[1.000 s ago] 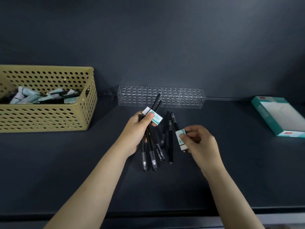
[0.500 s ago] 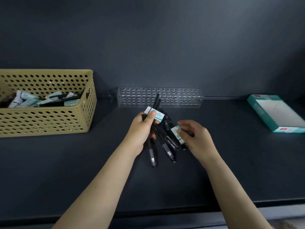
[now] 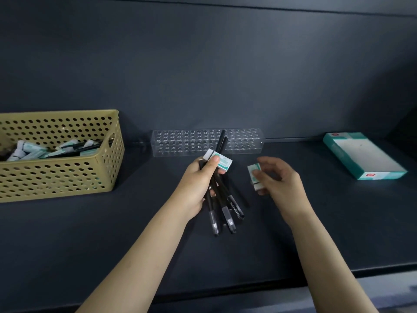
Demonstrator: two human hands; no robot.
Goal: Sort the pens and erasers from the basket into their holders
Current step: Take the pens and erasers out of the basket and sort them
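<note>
A bundle of black pens (image 3: 225, 211) sits in the left hand (image 3: 197, 186), whose fingers are curled round the barrels at about their middle. The pens fan out below the fist, their tips low over the dark tabletop (image 3: 112, 233); whether any tip touches it I cannot tell. Their upper ends rise past the thumb and cross in front of the clear pen holder (image 3: 180, 143). The same thumb pins a white-and-teal eraser (image 3: 225, 164) against the top of the bundle.

Just to the right, and apart from the pens, the right hand (image 3: 281, 180) pinches a second eraser (image 3: 253, 169) between thumb and curled fingers – the thumb covers much of its face, so its print cannot be read.

The clear pen holder lies along the back wall behind both hands, a long block of rows of round holes; the pens and the first eraser hide part of its middle. At the far left stands the yellow perforated basket (image 3: 56, 177), cut off by the frame edge, with more erasers and black pens (image 3: 45, 151) heaped inside – their number is hard to make out through the tangle. Well off to the right lies a flat teal box (image 3: 352, 143), open side up, with a pale inside; whether it holds anything is unclear.
</note>
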